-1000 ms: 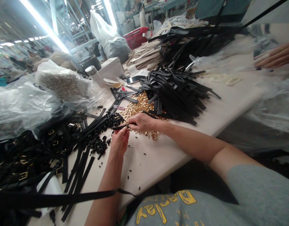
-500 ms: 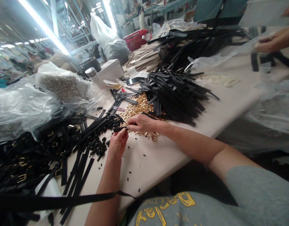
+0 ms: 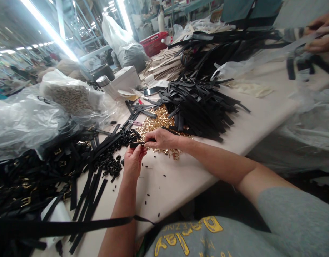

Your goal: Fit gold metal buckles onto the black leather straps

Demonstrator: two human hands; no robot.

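Observation:
Between my two hands is a black strap [image 3: 136, 145], its short end sticking out to the left. My left hand [image 3: 134, 159] pinches it from below with thumb and fingers. Closed around the same strap from the right is my right hand [image 3: 161, 139], and a dark length shows behind its knuckles. Just beyond my hands lies a heap of gold buckles [image 3: 159, 119]. To the left of them is a pile of small black loops [image 3: 113, 160]. Whether a loop or buckle is on the held strap is too small to tell.
A big stack of black straps [image 3: 199, 107] lies behind my right hand. Finished-looking buckled belts [image 3: 25, 189] crowd the left side. Plastic bags [image 3: 70, 92], a steel flask [image 3: 104, 82] and a red basket [image 3: 153, 43] stand farther back. Another person's hands [image 3: 321, 34] handle plastic at upper right.
My hands stay almost in place on the strap, its end tilting slightly. The other person's hands have moved up and together, stretching a plastic strip.

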